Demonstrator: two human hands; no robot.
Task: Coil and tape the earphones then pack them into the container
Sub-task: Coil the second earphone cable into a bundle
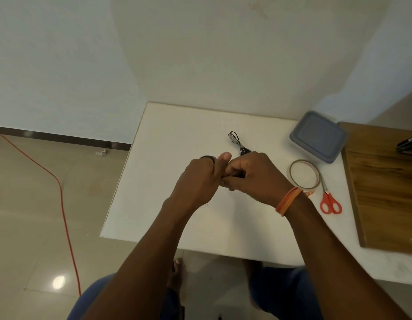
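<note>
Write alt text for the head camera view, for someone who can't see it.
Seen from above, a left hand and right hand meet over a white table, fingers curled around a dark earphone cable that trails away from them. To the right lie a tape roll, red-handled scissors and a lidded grey container.

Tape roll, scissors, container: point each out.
tape roll [293, 166], head view, on the left side of its ring
scissors [331, 203], head view, on the red handles
container [318, 135], head view, on the middle of its closed grey lid
</note>
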